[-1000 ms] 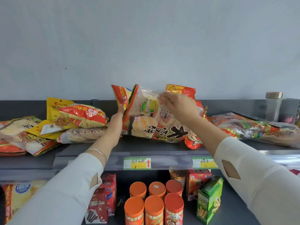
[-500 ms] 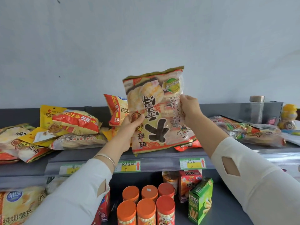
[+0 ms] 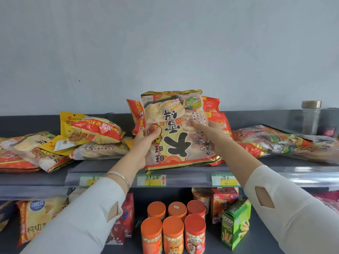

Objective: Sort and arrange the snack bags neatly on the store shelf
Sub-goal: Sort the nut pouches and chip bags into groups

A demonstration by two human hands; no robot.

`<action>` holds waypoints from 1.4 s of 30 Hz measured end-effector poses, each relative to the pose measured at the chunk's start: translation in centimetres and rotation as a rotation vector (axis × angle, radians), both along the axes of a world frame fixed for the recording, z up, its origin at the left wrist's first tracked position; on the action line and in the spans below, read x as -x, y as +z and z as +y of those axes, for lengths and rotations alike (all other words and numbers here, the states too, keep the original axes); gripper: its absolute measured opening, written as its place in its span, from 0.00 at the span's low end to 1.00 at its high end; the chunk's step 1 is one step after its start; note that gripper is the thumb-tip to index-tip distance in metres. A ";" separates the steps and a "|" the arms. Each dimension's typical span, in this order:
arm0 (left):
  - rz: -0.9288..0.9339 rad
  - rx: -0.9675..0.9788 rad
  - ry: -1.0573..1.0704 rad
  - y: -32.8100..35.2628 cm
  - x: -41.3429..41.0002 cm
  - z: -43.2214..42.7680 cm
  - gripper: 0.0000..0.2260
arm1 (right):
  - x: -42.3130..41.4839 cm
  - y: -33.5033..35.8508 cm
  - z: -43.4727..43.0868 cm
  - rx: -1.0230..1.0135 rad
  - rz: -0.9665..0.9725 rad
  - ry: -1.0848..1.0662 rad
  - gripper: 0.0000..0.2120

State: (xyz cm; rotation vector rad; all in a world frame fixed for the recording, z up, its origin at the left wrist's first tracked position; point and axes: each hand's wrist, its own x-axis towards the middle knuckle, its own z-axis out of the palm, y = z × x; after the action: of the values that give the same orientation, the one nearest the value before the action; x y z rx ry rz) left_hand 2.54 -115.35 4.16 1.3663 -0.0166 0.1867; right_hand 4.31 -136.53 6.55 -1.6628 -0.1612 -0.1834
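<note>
The left hand (image 3: 146, 141) and right hand (image 3: 206, 128) grip the big red-and-clear plastic rice cracker bag (image 3: 175, 133) by its sides, upright at the grey metal shelf (image 3: 102, 166) front. The heaped snack bags (image 3: 97, 132) nearby lie unsorted, so most of the work seems left.

Red bag (image 3: 211, 105) partly behind rice-cracker bag (image 3: 174, 136).

The large red-and-yellow snack bag (image 3: 176, 142) is glossy plastic film. The dark grey shelf (image 3: 91, 166) looks matt, its clear price strip (image 3: 190, 178) shiny.
</note>
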 end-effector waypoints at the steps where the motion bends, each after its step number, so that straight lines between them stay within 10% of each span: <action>1: 0.010 -0.008 -0.017 0.0 0.5 0.8 0.26 | -0.1 -0.2 0.8 -0.017 -0.029 0.021 0.26; 6: -0.007 -0.019 0.104 -1.0 2.8 6.1 0.23 | -0.4 -1.0 7.0 -0.064 -0.083 0.196 0.10; 14: -0.027 -0.085 0.435 -1.6 6.7 19.0 0.25 | -0.5 -0.5 21.1 -0.099 -0.024 0.278 0.37; 27: -0.167 0.427 0.627 -0.2 7.5 40.7 0.29 | -1.8 1.3 46.2 -0.293 0.071 0.274 0.35; 32: -0.177 0.432 0.390 -0.2 4.2 44.4 0.22 | -3.2 0.9 54.1 -0.488 0.238 0.186 0.40; 39: -0.064 0.465 0.575 0.5 -2.6 48.7 0.24 | -6.7 0.0 59.3 -0.189 0.314 0.346 0.15; 42: -0.080 0.464 0.649 0.5 -3.6 51.9 0.29 | -10.0 0.2 58.9 -0.107 0.250 0.319 0.20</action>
State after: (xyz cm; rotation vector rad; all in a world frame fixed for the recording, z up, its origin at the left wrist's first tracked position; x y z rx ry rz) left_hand 6.17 -63.44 4.62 0.8606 0.3858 0.7421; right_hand 14.32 -77.63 6.73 -1.5161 -0.2203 0.2520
